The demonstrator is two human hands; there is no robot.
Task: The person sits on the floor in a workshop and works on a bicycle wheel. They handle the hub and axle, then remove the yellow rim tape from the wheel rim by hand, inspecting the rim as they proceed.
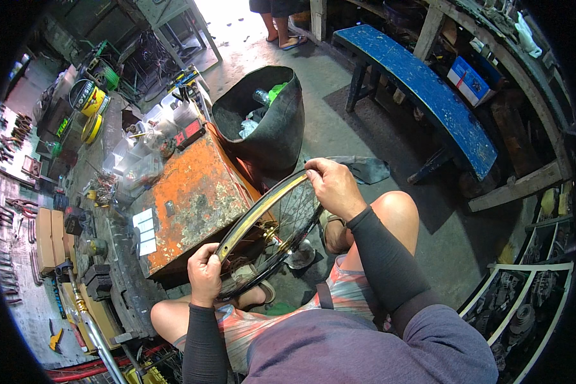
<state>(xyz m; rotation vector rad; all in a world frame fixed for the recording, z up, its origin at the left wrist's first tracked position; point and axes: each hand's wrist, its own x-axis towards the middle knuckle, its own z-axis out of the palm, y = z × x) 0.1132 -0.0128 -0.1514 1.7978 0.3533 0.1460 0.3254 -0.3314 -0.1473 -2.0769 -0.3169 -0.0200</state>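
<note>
A spoked bicycle wheel (260,208) stands tilted between my knees, without a tyre on the upper part of its rim that I can see. A yellowish strip lies along the rim's channel. My left hand (205,275) is closed on the near left part of the rim, thumb at the strip. Farther off and to the right, my right hand (336,187) grips the rim with thumb and fingers pinched over it. The gold-coloured hub axle (272,237) shows through the spokes. My palms hide the rim where they hold it.
A worn orange cabinet (195,198) stands just left of the wheel, with plastic bins (137,163) beyond it. A black rubber bin (281,128) holds rubbish. At the right are a blue bench (422,83) and a metal rack (531,269). Another person's legs (278,25) show at the back.
</note>
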